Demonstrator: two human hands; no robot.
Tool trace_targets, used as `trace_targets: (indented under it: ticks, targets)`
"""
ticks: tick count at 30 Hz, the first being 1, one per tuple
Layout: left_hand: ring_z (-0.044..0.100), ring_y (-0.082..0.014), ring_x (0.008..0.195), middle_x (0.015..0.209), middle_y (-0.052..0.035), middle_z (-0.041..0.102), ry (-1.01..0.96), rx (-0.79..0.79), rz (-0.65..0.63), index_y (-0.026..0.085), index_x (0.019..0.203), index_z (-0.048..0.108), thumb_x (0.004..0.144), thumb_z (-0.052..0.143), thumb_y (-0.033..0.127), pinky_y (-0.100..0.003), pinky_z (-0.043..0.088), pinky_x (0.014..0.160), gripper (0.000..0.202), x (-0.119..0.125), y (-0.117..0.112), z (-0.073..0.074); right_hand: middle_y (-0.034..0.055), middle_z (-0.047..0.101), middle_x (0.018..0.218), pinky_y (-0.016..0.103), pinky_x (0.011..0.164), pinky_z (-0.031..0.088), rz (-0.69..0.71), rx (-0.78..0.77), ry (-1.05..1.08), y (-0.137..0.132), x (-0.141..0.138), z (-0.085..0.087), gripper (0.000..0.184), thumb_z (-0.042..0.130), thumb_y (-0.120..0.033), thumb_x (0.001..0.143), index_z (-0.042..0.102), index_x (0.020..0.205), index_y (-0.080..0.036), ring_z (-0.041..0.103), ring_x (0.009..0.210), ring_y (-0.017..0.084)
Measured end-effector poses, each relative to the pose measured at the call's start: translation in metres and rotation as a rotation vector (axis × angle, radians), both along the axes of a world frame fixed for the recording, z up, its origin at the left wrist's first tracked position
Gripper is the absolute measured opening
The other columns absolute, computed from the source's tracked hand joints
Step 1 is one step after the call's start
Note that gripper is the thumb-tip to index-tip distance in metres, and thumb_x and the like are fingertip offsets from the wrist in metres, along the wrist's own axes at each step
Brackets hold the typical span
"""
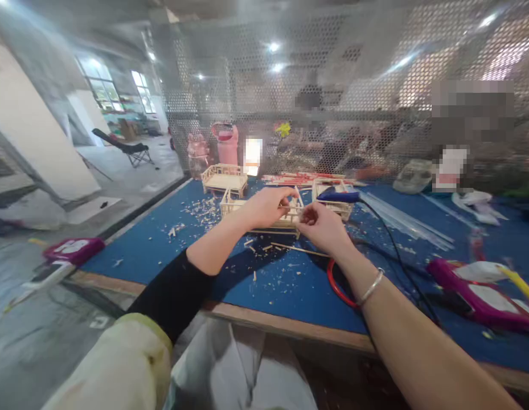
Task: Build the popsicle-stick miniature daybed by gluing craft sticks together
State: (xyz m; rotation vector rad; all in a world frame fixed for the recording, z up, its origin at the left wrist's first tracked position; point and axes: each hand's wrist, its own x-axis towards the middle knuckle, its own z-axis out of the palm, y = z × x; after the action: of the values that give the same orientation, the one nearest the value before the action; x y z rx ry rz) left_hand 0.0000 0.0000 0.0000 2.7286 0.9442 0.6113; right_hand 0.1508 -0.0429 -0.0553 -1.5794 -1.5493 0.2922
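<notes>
A small frame built of thin wooden sticks (229, 208), with railing-like sides, stands on the blue tabletop in front of me. My left hand (267, 208) reaches over it, with bent fingers gripping near its right part. At the frame's right corner my right hand (326, 226) is closed in a pinch; whatever lies between its fingertips is too small to make out. A loose thin stick (296, 249) lies just below the hands. Behind my right hand, a blue-handled tool (339, 197) with a black cord rests on another stick frame (344, 213).
A third stick frame (225, 179) stands at the back left. Red-tipped sticks (304, 179) and long clear rods (403, 219) lie behind. Wood scraps litter the blue table (162, 256). A red ring (337, 286) lies beneath my right forearm; purple devices (473, 299) sit at the right and left edges.
</notes>
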Motion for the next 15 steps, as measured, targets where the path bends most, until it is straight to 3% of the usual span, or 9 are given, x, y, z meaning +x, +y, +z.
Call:
trace_targets:
  ticks: [15]
  targets:
    - [0.06,-0.0161,0.082,0.087,-0.0045,0.068,-0.055,0.072,0.053,0.016,0.114,0.058,0.078,0.048,0.013,-0.028,0.043,0.074,0.037,0.0,0.004,-0.011,-0.005,0.052,0.06,0.026,0.059,0.04,0.027,0.012,0.042,0.0,0.002,-0.002,0.014,0.057,-0.019,0.058,0.048,0.068,-0.021,0.049,0.055,0.012]
